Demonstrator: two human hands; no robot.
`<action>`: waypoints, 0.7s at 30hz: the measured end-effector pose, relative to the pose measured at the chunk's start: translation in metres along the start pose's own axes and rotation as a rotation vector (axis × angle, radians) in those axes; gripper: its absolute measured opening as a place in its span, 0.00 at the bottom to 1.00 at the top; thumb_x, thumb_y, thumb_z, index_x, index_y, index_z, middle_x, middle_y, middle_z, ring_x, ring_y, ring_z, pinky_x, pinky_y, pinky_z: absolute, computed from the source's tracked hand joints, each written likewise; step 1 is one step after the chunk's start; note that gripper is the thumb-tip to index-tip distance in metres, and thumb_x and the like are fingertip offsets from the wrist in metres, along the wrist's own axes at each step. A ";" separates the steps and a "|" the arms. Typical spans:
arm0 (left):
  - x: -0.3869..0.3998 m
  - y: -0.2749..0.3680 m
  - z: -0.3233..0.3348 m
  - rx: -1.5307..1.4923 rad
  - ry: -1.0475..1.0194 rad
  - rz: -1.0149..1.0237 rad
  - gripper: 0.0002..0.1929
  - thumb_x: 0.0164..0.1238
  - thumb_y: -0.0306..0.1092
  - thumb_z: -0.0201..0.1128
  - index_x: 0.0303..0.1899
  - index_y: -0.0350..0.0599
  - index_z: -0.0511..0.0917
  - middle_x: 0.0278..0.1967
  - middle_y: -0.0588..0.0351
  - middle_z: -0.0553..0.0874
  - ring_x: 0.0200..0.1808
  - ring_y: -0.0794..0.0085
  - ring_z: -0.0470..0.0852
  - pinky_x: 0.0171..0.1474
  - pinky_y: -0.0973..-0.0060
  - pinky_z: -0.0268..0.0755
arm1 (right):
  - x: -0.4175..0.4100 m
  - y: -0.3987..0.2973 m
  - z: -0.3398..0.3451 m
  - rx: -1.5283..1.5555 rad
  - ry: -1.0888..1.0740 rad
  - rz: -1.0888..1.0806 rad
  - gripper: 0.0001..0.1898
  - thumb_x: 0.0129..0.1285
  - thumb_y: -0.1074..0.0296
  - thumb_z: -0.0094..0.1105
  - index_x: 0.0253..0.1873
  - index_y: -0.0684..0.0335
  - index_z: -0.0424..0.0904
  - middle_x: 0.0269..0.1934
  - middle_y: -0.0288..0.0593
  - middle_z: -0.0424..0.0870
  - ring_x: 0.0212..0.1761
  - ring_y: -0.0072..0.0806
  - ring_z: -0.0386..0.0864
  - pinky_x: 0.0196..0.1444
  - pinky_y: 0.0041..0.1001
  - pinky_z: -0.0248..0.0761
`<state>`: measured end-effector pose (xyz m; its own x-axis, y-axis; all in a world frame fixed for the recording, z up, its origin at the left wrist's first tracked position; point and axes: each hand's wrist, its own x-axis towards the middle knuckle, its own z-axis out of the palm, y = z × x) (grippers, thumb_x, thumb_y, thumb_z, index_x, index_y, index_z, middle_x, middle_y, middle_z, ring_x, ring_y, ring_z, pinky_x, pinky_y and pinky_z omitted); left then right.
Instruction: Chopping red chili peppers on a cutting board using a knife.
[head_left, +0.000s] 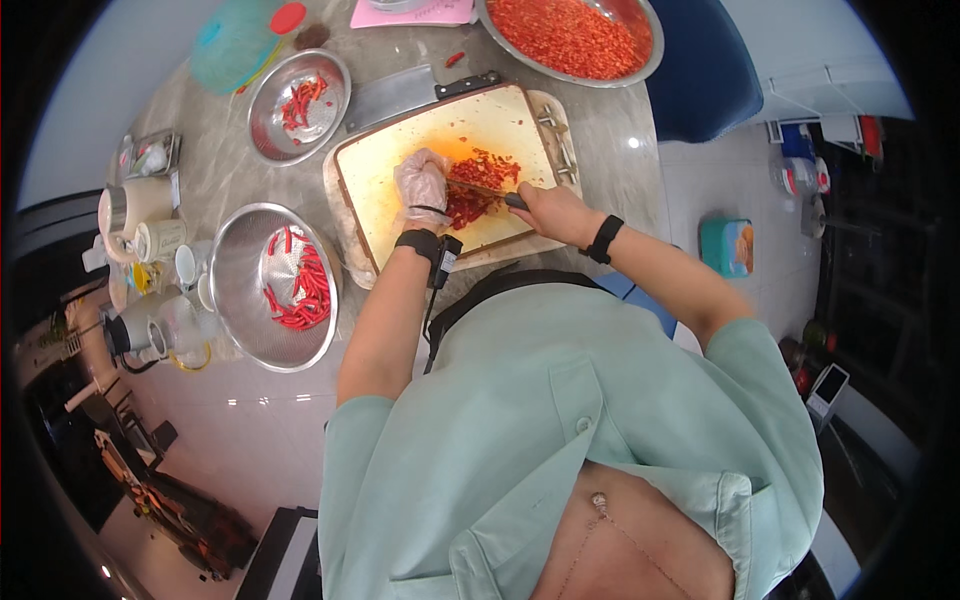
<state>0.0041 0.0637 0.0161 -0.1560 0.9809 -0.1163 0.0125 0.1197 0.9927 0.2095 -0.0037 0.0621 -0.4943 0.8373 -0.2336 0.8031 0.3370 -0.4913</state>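
Observation:
My left hand (423, 182), in a clear plastic glove, rests on the cutting board (382, 180) at the left edge of a pile of chopped red chillies (484, 171). Its fingertips are bent and partly hidden, so whether they pinch any chillies does not show. My right hand (553, 212) is closed around the dark handle of a kitchen knife (516, 200). The knife's blade reaches left across the chopped chillies towards the gloved fingers. Red bits and orange stains mark the pale board.
A cleaver (394, 96) lies beyond the board. Left stand a steel bowl (260, 112) with some chillies and a steel colander (236, 300) with whole red chillies. A large steel bowl (651, 56) of chopped chillies stands at the far right. Cups and jars (160, 240) line the table's left side.

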 end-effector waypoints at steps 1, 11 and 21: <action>0.001 0.001 -0.004 0.002 0.010 0.001 0.11 0.51 0.17 0.45 0.18 0.39 0.74 0.17 0.61 0.73 0.20 0.79 0.68 0.25 0.82 0.60 | 0.000 -0.003 -0.006 -0.019 -0.005 0.018 0.17 0.67 0.55 0.49 0.43 0.67 0.66 0.23 0.55 0.79 0.26 0.51 0.79 0.30 0.43 0.71; -0.014 -0.004 -0.010 -0.060 -0.081 -0.017 0.10 0.51 0.18 0.44 0.18 0.36 0.73 0.18 0.59 0.74 0.24 0.76 0.73 0.30 0.81 0.66 | -0.015 -0.013 0.022 -0.048 0.017 0.032 0.16 0.68 0.56 0.48 0.43 0.67 0.65 0.23 0.54 0.79 0.26 0.50 0.79 0.28 0.43 0.72; -0.009 0.032 -0.012 -0.142 -0.128 -0.059 0.11 0.49 0.16 0.42 0.17 0.37 0.71 0.17 0.59 0.73 0.21 0.78 0.69 0.27 0.82 0.61 | -0.020 -0.046 -0.029 0.041 -0.003 0.055 0.16 0.68 0.57 0.48 0.41 0.68 0.64 0.26 0.56 0.79 0.25 0.52 0.78 0.28 0.44 0.71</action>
<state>-0.0058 0.0571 0.0496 -0.0254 0.9853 -0.1688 -0.1336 0.1640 0.9774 0.1922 -0.0230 0.1134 -0.4508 0.8528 -0.2638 0.8149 0.2725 -0.5116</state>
